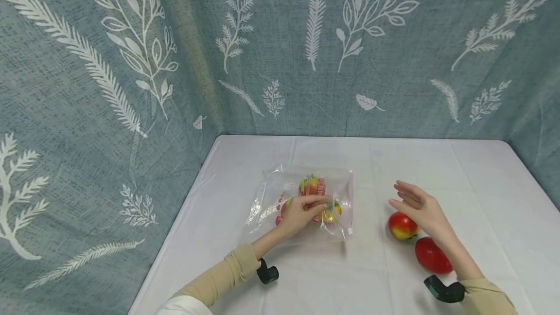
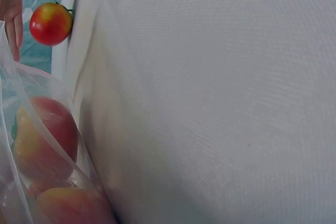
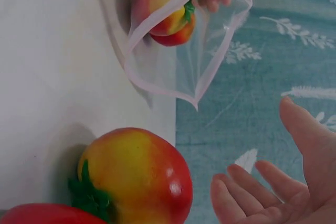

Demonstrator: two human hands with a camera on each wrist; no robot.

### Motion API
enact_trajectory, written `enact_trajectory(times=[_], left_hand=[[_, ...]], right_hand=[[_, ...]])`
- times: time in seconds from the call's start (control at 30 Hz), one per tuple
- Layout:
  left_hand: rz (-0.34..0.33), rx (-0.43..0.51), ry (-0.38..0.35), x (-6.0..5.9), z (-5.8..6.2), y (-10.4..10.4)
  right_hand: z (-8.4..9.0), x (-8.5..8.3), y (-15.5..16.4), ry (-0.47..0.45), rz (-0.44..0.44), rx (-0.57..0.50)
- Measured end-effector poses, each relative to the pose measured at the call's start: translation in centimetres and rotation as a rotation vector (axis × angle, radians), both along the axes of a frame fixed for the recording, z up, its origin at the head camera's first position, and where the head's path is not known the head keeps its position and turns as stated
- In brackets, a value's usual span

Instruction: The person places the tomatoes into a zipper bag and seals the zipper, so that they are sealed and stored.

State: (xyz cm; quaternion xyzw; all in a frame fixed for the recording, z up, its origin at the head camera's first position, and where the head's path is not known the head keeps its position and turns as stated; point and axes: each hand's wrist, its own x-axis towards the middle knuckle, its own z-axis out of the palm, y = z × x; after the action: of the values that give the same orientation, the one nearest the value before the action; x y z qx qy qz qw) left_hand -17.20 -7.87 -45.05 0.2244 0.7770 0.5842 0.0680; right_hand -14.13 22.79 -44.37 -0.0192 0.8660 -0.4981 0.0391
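— What colours are on your bench (image 1: 472, 179)?

— It's white. The bag (image 1: 271, 198) under my left hand (image 1: 302, 213) is clear plastic with a pale pink rim and red print, and the fruit inside is red and yellow. By my right hand (image 1: 415, 205) lie a red-and-yellow fruit (image 1: 401, 226) with a green stem and a plain red one (image 1: 430, 255).

— And behind?

— A grey-blue curtain (image 1: 131, 62) with white leaf sprigs. My sleeves (image 1: 227, 271) are tan.
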Motion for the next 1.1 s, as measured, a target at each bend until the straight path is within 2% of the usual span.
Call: enact_trajectory(times=[0.33, 0.47, 0.57, 0.67, 0.77, 0.83, 0.97, 1.03, 1.1], left_hand=[[0.004, -0.012, 0.008, 0.1, 0.2, 0.0], [0.005, -0.013, -0.009, 0.1, 0.3, 0.0], [0.004, -0.015, -0.030, -0.1, 0.2, 0.0], [0.003, -0.020, -0.040, -0.6, -0.9, -0.1], [0.013, -0.018, -0.035, -1.0, -2.0, -0.1], [0.021, -0.013, -0.029, -1.3, -2.6, -0.1], [0.031, -0.002, -0.013, -1.4, -3.0, -0.1], [0.034, -0.002, -0.005, -1.4, -3.0, -0.1], [0.034, -0.004, 0.001, -1.4, -3.0, -0.1]], right_hand=[[0.3, 0.4, 1.1, -0.004, -0.018, 0.039], [0.3, 0.5, 1.5, 0.003, -0.029, 0.048], [0.3, 0.6, 1.8, 0.008, -0.039, 0.052], [-0.1, 0.5, 2.3, 0.018, -0.050, 0.060], [-2.4, -0.1, 3.7, 0.036, -0.063, 0.080], [-5.0, -1.0, 5.1, 0.043, -0.094, 0.110], [-10.1, -2.7, 7.9, 0.067, -0.137, 0.178], [-11.1, -3.0, 8.7, 0.067, -0.136, 0.184], [-11.1, -2.8, 8.9, 0.060, -0.135, 0.188]])
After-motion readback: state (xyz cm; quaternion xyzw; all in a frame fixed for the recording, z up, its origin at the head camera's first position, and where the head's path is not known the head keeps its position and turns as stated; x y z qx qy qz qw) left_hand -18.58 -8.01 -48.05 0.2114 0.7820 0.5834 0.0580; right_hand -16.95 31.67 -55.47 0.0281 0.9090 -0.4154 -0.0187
